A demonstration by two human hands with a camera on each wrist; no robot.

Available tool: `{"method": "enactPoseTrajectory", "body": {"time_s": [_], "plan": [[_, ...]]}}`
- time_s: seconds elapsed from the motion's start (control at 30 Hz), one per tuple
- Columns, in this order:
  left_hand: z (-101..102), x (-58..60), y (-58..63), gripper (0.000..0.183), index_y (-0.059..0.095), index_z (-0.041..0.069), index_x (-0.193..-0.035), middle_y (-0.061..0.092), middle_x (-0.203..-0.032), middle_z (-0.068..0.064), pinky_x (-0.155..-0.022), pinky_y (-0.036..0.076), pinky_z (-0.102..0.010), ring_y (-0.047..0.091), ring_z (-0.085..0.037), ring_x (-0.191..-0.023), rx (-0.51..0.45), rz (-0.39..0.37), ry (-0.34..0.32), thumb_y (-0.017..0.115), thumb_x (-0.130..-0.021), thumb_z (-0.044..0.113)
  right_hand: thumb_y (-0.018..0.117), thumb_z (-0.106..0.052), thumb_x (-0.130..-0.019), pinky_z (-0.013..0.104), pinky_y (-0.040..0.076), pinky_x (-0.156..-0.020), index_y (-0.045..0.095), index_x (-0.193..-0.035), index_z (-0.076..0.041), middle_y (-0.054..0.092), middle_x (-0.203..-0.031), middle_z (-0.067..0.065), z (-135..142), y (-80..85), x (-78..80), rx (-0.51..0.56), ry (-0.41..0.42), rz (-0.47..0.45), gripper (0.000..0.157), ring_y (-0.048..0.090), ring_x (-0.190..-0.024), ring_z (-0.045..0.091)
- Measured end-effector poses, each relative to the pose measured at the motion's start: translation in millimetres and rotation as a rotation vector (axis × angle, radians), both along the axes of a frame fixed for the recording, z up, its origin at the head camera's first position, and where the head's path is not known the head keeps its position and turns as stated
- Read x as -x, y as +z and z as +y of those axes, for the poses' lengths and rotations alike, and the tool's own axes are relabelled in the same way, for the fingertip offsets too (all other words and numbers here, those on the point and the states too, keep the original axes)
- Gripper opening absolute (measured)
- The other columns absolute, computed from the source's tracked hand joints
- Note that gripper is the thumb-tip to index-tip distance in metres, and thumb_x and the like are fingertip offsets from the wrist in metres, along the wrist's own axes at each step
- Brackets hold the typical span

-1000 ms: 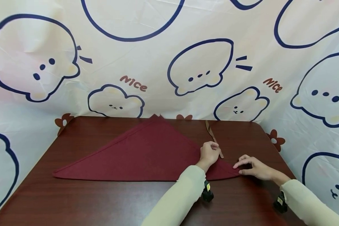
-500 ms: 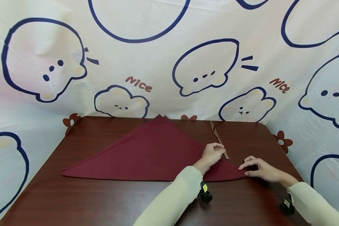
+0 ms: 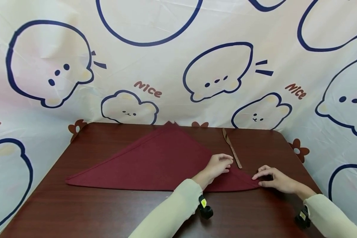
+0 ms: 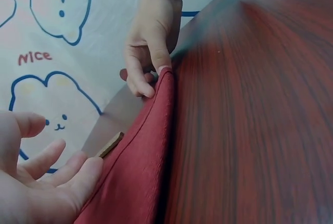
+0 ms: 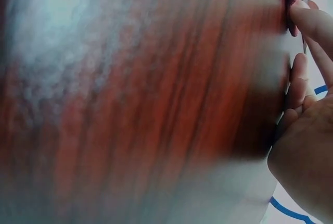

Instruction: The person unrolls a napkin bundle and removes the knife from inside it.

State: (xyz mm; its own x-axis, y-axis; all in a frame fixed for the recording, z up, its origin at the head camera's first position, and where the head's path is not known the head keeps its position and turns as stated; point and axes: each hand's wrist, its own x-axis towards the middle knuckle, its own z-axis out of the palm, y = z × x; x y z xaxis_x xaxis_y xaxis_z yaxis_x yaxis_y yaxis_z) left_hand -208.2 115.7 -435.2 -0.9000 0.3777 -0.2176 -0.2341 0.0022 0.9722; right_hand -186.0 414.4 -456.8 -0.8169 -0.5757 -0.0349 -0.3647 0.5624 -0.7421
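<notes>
A dark red cloth napkin, folded to a triangle, lies on the table with its long edge toward me. My right hand pinches its right corner between thumb and fingers; in the left wrist view that napkin corner sits by the thumb tip. Over the napkin's right part hovers my left hand, fingers loosely bent with nothing between them. In the left wrist view the left hand's fingers are beside the napkin's sloping edge. Just past the left hand lies a table knife.
The brown wooden table has rounded far corners. A pale curtain printed with blue-outlined cartoon heads hangs behind it and along both sides. Each wrist carries a small black camera.
My left hand has drawn back slightly to the left from beside the knife, and its fingers have loosened. The right hand stays at the napkin's corner. The view has shifted slightly.
</notes>
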Motion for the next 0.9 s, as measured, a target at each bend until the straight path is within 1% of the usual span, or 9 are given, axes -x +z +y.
{"method": "enactPoseTrajectory", "body": {"time_s": [0.1, 0.3, 0.43, 0.57, 0.7, 0.83, 0.9], "plan": [[-9, -0.2, -0.8, 0.030, 0.066, 0.001, -0.125, 0.069, -0.127, -0.012, -0.091, 0.059, -0.033, 0.066, -0.028, -0.116, -0.003, -0.002, -0.010, 0.060, -0.101, 0.017, 0.069, -0.010, -0.095, 0.022, 0.040, -0.079, 0.075, -0.114, -0.013, 0.053, -0.111, 0.002, -1, -0.7, -0.5, -0.004, 0.004, 0.001, 0.020, 0.045, -0.102, -0.003], [-26, -0.5, 1.1, 0.031, 0.065, 0.000, -0.127, 0.067, -0.130, -0.013, -0.092, 0.059, -0.034, 0.066, -0.029, -0.117, 0.002, 0.009, -0.012, 0.058, -0.102, 0.017, 0.069, -0.009, -0.095, 0.022, 0.040, -0.079, 0.075, -0.113, -0.012, 0.052, -0.111, 0.002, -4, -0.3, 1.1, 0.011, 0.005, 0.009, 0.020, 0.044, -0.102, -0.002], [-37, -2.3, 0.9, 0.032, 0.064, 0.000, -0.129, 0.064, -0.135, -0.016, -0.093, 0.058, -0.034, 0.065, -0.030, -0.119, 0.005, 0.013, -0.029, 0.057, -0.102, 0.017, 0.069, -0.008, -0.094, 0.021, 0.040, -0.079, 0.075, -0.114, -0.012, 0.052, -0.111, 0.000, -4, -1.1, 1.7, 0.017, 0.007, 0.007, 0.020, 0.044, -0.102, -0.003], [-48, -3.8, 0.1, 0.033, 0.064, 0.000, -0.129, 0.064, -0.135, -0.014, -0.092, 0.058, -0.033, 0.066, -0.029, -0.120, 0.015, 0.006, -0.043, 0.058, -0.102, 0.018, 0.068, -0.009, -0.095, 0.021, 0.040, -0.079, 0.075, -0.114, -0.012, 0.052, -0.111, 0.000, -4, -0.9, 1.3, 0.014, 0.006, -0.005, 0.020, 0.044, -0.102, -0.003], [-56, -4.7, 3.0, 0.033, 0.064, 0.002, -0.129, 0.065, -0.134, -0.011, -0.091, 0.059, -0.032, 0.066, -0.027, -0.119, 0.027, 0.007, -0.054, 0.058, -0.102, 0.021, 0.068, -0.009, -0.095, 0.022, 0.040, -0.078, 0.075, -0.114, -0.012, 0.053, -0.112, -0.002, -2, 1.1, 1.3, -0.003, 0.009, 0.009, 0.020, 0.044, -0.102, -0.004], [-65, -7.2, 6.1, 0.033, 0.064, 0.003, -0.129, 0.064, -0.136, -0.011, -0.094, 0.058, -0.033, 0.064, -0.029, -0.123, 0.045, 0.026, -0.066, 0.057, -0.103, 0.022, 0.068, -0.007, -0.094, 0.021, 0.041, -0.078, 0.075, -0.114, -0.012, 0.054, -0.112, -0.003, 0, 2.1, 1.4, -0.011, 0.017, 0.024, 0.021, 0.044, -0.102, -0.005], [-70, -9.2, 7.1, 0.033, 0.064, 0.002, -0.129, 0.064, -0.137, -0.012, -0.095, 0.058, -0.035, 0.064, -0.030, -0.124, 0.051, 0.028, -0.060, 0.058, -0.103, 0.022, 0.068, -0.007, -0.094, 0.021, 0.042, -0.078, 0.075, -0.114, -0.012, 0.055, -0.112, -0.003, 0, 1.9, 1.5, -0.013, 0.020, 0.020, 0.021, 0.045, -0.102, -0.005]]}}
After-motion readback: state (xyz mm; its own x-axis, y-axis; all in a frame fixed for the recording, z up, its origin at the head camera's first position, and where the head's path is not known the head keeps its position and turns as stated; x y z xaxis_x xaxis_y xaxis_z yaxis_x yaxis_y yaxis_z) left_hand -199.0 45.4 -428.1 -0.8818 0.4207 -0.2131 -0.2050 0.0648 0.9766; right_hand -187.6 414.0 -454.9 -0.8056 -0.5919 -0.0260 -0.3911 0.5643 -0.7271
